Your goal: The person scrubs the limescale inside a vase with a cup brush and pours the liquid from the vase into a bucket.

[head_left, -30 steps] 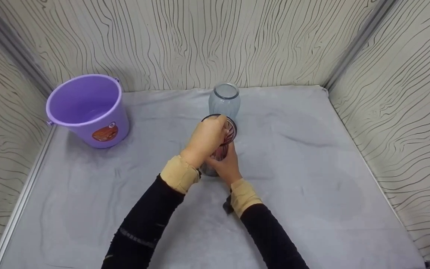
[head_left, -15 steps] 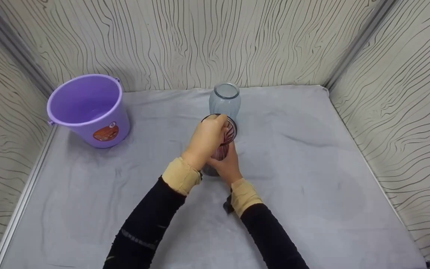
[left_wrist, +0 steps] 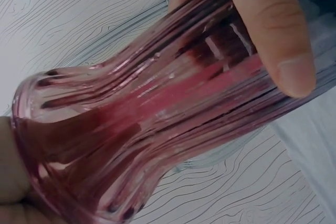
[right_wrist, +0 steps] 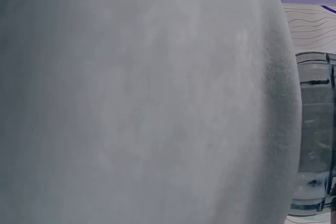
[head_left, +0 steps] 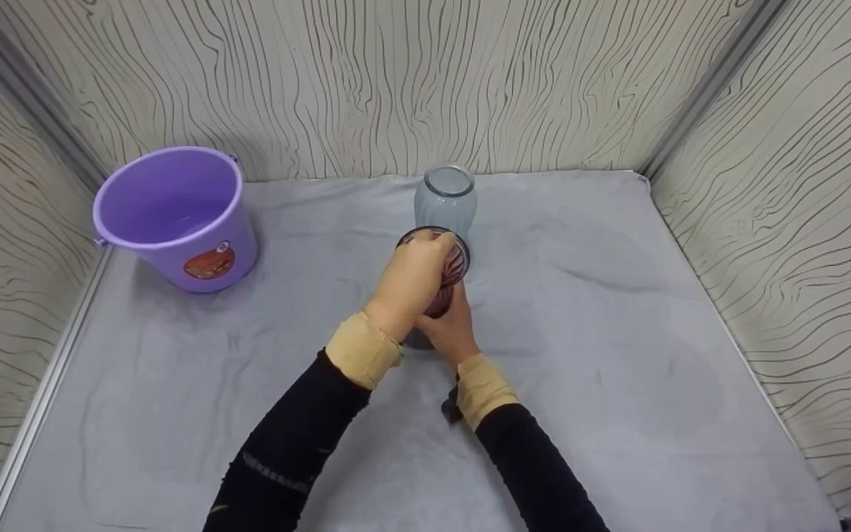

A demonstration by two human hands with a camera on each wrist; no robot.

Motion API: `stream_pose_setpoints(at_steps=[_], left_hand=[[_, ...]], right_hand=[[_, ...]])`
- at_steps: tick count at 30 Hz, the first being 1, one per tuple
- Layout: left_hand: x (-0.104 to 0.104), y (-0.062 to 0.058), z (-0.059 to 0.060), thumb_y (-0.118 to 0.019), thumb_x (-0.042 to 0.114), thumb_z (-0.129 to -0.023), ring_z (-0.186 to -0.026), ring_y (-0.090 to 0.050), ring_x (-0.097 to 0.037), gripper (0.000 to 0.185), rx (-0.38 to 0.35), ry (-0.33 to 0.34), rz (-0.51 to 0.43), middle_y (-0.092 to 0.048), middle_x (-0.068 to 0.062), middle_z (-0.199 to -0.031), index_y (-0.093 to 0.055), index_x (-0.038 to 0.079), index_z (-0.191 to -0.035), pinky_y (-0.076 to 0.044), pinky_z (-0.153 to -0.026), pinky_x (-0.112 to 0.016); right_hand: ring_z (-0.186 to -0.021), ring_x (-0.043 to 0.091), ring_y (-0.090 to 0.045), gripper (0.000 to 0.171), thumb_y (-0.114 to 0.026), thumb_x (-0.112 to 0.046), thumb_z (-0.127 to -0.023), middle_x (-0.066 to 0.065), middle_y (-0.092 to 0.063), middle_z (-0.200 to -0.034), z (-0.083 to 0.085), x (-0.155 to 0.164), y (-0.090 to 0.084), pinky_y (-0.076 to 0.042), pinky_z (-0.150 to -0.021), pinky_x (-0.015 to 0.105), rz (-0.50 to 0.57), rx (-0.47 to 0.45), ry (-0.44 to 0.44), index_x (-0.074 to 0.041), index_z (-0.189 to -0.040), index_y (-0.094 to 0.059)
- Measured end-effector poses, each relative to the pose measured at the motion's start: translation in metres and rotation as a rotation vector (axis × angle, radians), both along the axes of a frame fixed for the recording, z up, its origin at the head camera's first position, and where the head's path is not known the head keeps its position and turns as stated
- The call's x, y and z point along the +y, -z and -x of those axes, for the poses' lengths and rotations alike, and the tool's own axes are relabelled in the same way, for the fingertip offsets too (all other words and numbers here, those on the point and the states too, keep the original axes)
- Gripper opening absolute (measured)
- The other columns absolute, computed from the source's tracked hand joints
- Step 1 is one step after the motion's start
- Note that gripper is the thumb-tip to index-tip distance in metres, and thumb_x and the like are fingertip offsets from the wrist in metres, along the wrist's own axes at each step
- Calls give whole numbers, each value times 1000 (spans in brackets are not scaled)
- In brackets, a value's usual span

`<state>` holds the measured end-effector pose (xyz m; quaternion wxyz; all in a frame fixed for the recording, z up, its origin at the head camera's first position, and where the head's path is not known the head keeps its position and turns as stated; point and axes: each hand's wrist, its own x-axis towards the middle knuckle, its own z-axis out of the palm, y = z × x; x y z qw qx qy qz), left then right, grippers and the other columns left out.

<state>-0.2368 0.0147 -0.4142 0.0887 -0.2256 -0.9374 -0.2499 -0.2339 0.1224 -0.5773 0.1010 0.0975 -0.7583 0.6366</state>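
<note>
A reddish-purple ribbed glass vase [head_left: 458, 266] with a flared rim is held between my hands, its mouth tilted upward in the head view. My left hand [head_left: 412, 279] is curled over the mouth and seems to hold a long pink thing [left_wrist: 173, 95], which shows through the glass in the left wrist view; its kind is unclear and the fingertips are hidden. My right hand [head_left: 451, 325] grips the vase body lower down. Its thumb [left_wrist: 283, 45] lies across the glass. The vase's lower end looks bluish grey.
A pale blue glass vase [head_left: 446, 210] stands upright just behind the held one. A purple bucket [head_left: 241, 222] with an orange label stands at the back left. Grey cloth [head_left: 617, 332] covers the table, with patterned walls [head_left: 366, 81] around it.
My left hand and forearm have shifted slightly toward the right and down at the vase mouth. The pink seen through the glass looks a little different. My right hand holds still.
</note>
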Motion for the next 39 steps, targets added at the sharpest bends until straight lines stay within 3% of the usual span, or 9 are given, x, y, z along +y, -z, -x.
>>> stream_pose_setpoints(at_steps=[7,14,22,31,39], left_hand=[[1,-2,-2,-54,6,-102,-103,-68,-41,17,5,-16,24,-65,-23,-110,-66,2,-114,-57,-85,-50],[1,2,-1,-57,7,-102,-93,-70,-42,13,53,-6,1,-66,-22,-104,-66,1,-110,-59,-79,-49],[0,2,0,-58,5,-101,-94,-70,-40,12,67,-5,8,-67,-21,-103,-66,1,-109,-58,-78,-49],[-3,3,5,-65,3,-97,-91,-70,-31,1,83,43,-46,-67,-13,-92,-64,3,-97,-58,-77,-42],[-4,2,4,-66,9,-98,-90,-71,-35,9,72,31,-36,-67,-16,-93,-63,1,-102,-58,-74,-45]], right_hand=[[-131,26,-50,97,-84,-7,-80,15,-45,-150,-1,-2,-3,-41,-109,43,7,-26,7,-5,-156,-26],[-131,34,-49,92,-81,-4,-80,23,-45,-148,-18,-5,-36,-41,-109,45,22,-38,1,5,-153,-26],[-134,28,-48,96,-84,-15,-79,16,-44,-151,-1,-1,-1,-39,-111,45,-9,-49,17,-4,-156,-27],[-133,20,-48,98,-87,-24,-79,9,-46,-150,-2,0,-3,-39,-111,40,-24,-92,30,-8,-156,-28],[-126,19,-51,97,-87,-22,-79,7,-49,-147,-2,-2,-4,-42,-107,38,20,-118,17,-9,-155,-28]])
